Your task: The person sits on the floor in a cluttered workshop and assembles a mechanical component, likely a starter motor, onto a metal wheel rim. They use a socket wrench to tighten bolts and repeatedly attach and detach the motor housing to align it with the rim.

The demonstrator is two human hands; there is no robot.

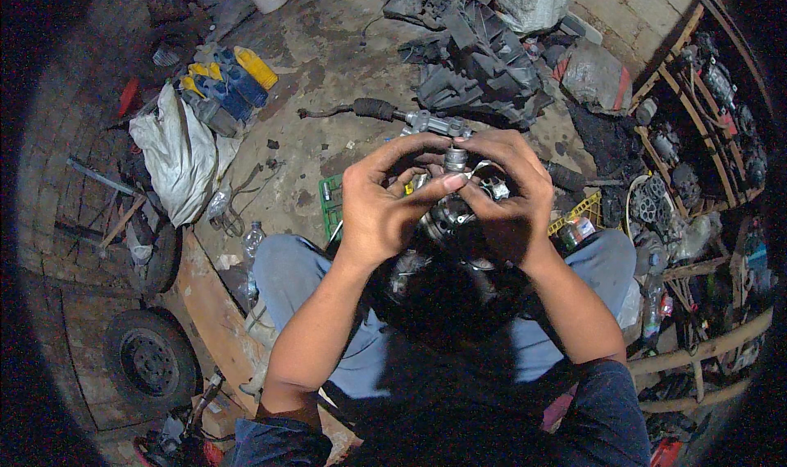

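Note:
Both of my hands meet in front of me, over my bent knees. A small silver cylindrical metal part (456, 160) is pinched upright between them. My left hand (385, 198) grips it from the left with its thumb across the base, fingers curled. My right hand (515, 195) closes on it from the right, fingertips at its top. Right below the hands sits a dark, shiny metal assembly (447, 221), mostly hidden in shadow. Just beyond the fingertips lies a long metal shaft housing (438, 124) with a ribbed black rubber boot (374, 109).
A green crate (330, 209) and yellow crate (578, 211) flank the hands. Clear plastic bottle (253, 239), white sack (174, 160) and wheel (150, 359) lie left. Black plastic scraps (479, 65) are piled ahead. Wooden shelving (697, 127) with metal parts stands right.

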